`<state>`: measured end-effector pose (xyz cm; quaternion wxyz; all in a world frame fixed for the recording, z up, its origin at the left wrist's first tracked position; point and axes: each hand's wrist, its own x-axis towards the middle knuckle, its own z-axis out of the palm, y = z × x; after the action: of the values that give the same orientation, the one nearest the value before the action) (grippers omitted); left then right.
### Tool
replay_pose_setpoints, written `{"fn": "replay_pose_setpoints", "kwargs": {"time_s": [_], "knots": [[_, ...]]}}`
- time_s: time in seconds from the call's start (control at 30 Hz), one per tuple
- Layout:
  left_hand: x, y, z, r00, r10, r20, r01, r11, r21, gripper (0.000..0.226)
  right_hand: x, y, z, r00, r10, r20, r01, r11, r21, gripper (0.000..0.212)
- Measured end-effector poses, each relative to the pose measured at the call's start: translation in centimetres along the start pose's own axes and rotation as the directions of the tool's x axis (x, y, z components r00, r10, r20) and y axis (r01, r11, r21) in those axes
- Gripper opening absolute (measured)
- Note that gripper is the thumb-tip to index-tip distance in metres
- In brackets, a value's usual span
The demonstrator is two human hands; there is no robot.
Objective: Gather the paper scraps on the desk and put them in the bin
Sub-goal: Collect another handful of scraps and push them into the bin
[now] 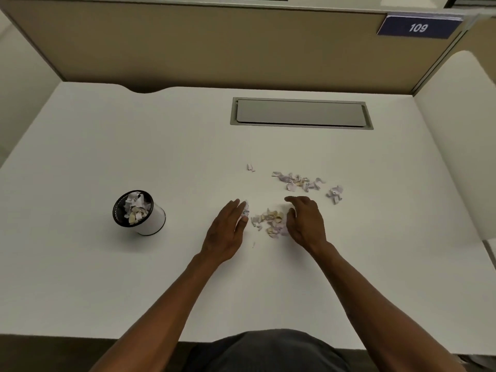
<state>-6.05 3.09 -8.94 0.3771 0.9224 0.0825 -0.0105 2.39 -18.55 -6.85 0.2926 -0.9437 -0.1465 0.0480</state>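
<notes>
A small pile of lilac, white and tan paper scraps (271,222) lies on the white desk (134,285) between my two hands. My left hand (226,232) rests edge-down just left of the pile, fingers together, touching a few scraps at its fingertips. My right hand (304,220) is cupped on the pile's right side, fingers curled over it. More scraps (299,181) lie farther back, with a clump (335,194) to the right and a stray bit (251,167) behind. A small white bin with a black rim (138,212) stands at the left, holding scraps.
A grey cable-tray lid (300,113) is set into the desk at the back. Beige partition walls (214,49) enclose the back and sides, with a blue "109" sign (418,28) at the top right. A tiny scrap (253,244) lies near my left wrist.
</notes>
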Motion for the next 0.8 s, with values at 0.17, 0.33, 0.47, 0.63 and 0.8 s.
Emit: {"fn": "replay_pose_setpoints", "kwargs": {"time_s": [0.17, 0.33, 0.47, 0.63, 0.8], "knots": [[0.6, 1.3, 1.6, 0.990, 0.107, 0.094, -0.113, 0.992, 0.054, 0.050, -1.1, -1.0, 0.5, 0.974, -0.106, 0.198, 0.150, 0.963, -0.226, 0.044], [-1.7, 1.7, 2.7, 0.980, 0.172, 0.102, -0.173, 0.985, -0.001, 0.048, -3.4, -1.6, 0.8, 0.952, -0.172, 0.254, 0.215, 0.965, -0.152, 0.050], [-2.7, 1.0, 1.6, 0.990, 0.127, -0.058, -0.127, 0.992, -0.001, 0.053, -2.8, -0.1, -1.0, 0.961, -0.028, 0.275, 0.086, 0.976, -0.202, 0.079], [-2.9, -0.3, -0.1, 0.991, -0.086, 0.098, 0.078, 0.993, 0.086, 0.098, -1.8, 0.5, -1.8, 0.864, 0.052, 0.501, 0.136, 0.934, -0.331, 0.124], [-1.5, 0.9, 0.1, 0.973, -0.071, 0.221, 0.055, 0.995, 0.078, 0.096, -0.6, -1.3, -0.6, 0.846, -0.028, 0.533, 0.185, 0.952, -0.244, 0.104]]}}
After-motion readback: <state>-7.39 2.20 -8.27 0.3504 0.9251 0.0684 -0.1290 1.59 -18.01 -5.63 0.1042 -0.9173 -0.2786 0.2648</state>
